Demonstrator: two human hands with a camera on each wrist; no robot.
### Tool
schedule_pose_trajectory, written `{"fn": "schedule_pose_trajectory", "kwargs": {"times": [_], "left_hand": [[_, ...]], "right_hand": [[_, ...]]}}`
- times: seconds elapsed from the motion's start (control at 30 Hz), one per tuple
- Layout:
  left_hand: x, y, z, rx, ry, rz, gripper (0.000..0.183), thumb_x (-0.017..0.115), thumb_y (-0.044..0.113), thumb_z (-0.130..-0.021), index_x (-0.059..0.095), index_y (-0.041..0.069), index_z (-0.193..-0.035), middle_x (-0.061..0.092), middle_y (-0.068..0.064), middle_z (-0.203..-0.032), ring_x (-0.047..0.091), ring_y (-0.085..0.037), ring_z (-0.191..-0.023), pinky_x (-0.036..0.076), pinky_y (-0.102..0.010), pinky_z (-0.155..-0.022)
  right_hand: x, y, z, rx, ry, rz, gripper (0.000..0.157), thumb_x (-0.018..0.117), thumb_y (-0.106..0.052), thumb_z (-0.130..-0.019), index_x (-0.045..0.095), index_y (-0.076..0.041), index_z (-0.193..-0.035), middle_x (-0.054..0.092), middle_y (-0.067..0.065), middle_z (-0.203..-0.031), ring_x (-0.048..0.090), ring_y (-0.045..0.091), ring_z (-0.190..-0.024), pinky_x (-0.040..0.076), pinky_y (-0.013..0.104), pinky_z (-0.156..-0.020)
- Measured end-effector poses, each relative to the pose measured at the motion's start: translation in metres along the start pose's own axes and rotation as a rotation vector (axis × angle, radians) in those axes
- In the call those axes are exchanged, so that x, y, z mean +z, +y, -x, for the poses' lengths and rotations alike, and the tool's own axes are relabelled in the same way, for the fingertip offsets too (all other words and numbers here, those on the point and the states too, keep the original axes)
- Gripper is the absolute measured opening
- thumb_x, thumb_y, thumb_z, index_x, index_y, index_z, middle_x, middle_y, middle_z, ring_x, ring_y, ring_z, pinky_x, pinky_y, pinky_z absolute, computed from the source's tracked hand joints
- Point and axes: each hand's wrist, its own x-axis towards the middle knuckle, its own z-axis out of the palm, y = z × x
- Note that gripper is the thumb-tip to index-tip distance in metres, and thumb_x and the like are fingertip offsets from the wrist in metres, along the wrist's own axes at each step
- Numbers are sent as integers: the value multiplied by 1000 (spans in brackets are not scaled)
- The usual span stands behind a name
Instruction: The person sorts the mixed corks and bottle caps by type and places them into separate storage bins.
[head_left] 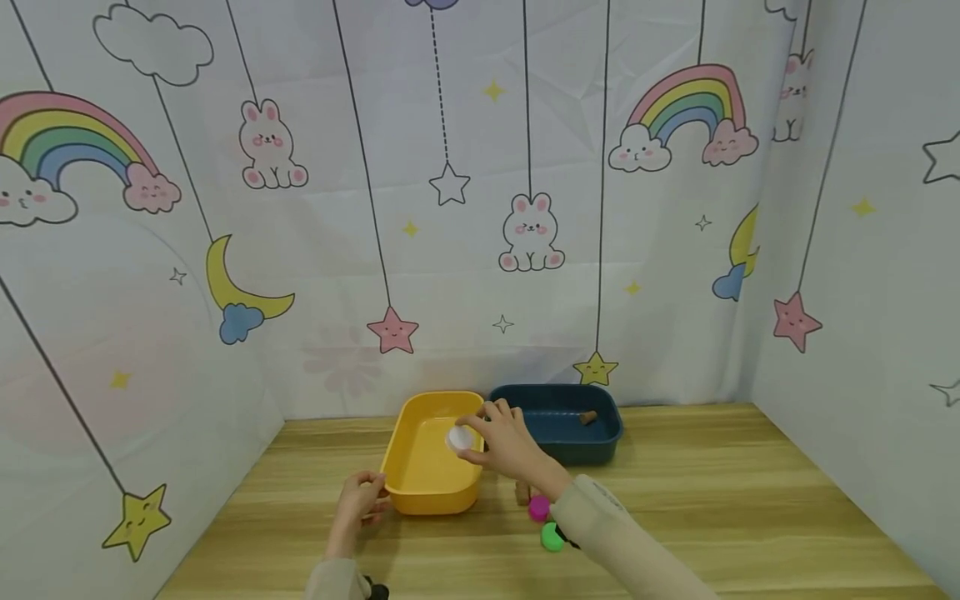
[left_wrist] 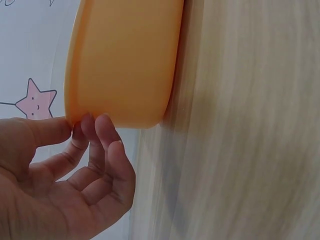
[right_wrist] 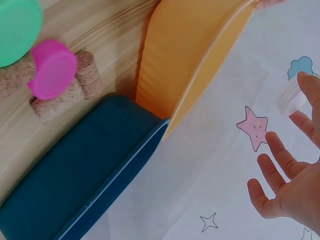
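A yellow tub [head_left: 433, 503] stands on the table, and my left hand [head_left: 355, 507] pinches its rim at the near left corner. In the left wrist view, thumb and fingertips meet at the edge of the tub [left_wrist: 125, 60]. Over the tub's right side my right hand [head_left: 512, 443] holds a white round bottle cap [head_left: 460, 438] between thumb and index finger. The right wrist view shows the cap [right_wrist: 289, 96] as whitish and translucent, with the other fingers spread apart from it.
Right of the yellow tub is a dark blue tub [head_left: 577, 452] with a cork [head_left: 588, 417] inside. Closer in, a pink cap [head_left: 538, 507] and a green cap [head_left: 552, 537] lie near several corks [right_wrist: 89, 75], partly behind my right forearm. A patterned curtain stands behind.
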Motion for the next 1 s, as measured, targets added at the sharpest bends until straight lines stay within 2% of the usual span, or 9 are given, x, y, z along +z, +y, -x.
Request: {"fn": "schedule_pose_trajectory", "kwargs": {"times": [0.2, 0.43, 0.77, 1.0], "left_hand": [[-4, -11, -9, 44, -48, 26, 23, 49, 25, -91, 50, 4, -83, 61, -7, -74, 60, -12, -55, 44, -23, -44], [0, 1, 0, -13, 7, -9, 18, 43, 14, -92, 49, -1, -84, 61, -8, -75, 60, -12, -55, 44, -25, -45], [-1, 4, 3, -1, -1, -13, 18, 42, 13, -92, 50, -1, -84, 60, -6, -74, 60, -12, -55, 44, -25, -47], [-1, 4, 3, -2, -7, -15, 19, 42, 14, -93, 49, -1, -85, 60, -7, -74, 60, -12, -55, 44, -25, -47]], "right_hand": [[0, -7, -7, 12, -25, -17, 39, 61, -44, -80, 56, -28, -115, 50, 2, -103, 35, 17, -92, 24, 29, -72], [-2, -14, -13, 27, -34, -35, 40, 61, -43, -80, 54, -29, -117, 49, 2, -106, 36, 19, -93, 23, 30, -71], [-2, -16, -19, 41, -35, 14, 41, 57, -42, -84, 49, -32, -123, 49, 6, -115, 37, 21, -96, 23, 29, -69], [3, -12, -16, 22, -5, 10, 40, 59, -40, -83, 51, -32, -121, 49, 5, -109, 37, 21, -93, 22, 28, -67]]}}
